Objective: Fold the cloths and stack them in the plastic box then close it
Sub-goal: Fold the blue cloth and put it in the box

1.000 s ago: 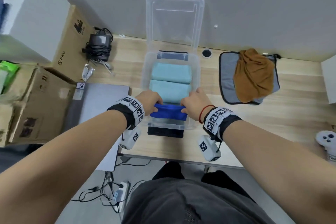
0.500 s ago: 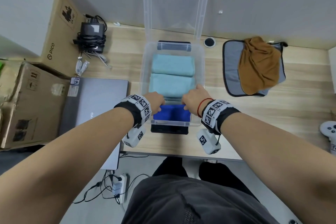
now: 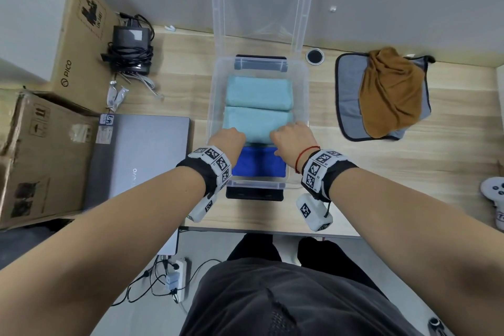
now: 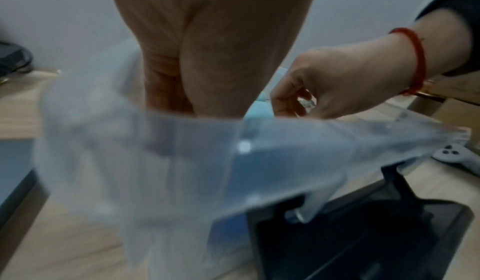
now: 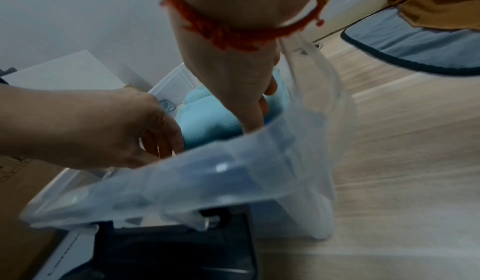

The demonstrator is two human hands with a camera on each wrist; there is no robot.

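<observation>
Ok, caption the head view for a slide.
Both hands tuck a folded dark blue cloth into the clear plastic box.

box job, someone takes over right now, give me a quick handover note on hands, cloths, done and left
Left hand and right hand: both inside the box, at the near end over the blue cloth; whether the fingers grip it is hidden.
Inside: two teal cloths folded side by side at the far end, the blue one folded nearest you.
Lid: off, upright against the wall behind the box.
Done: three cloths folded and boxed.
Left: brown cloth, crumpled on the grey cloth to the right; fold both, box them, close the lid.
</observation>
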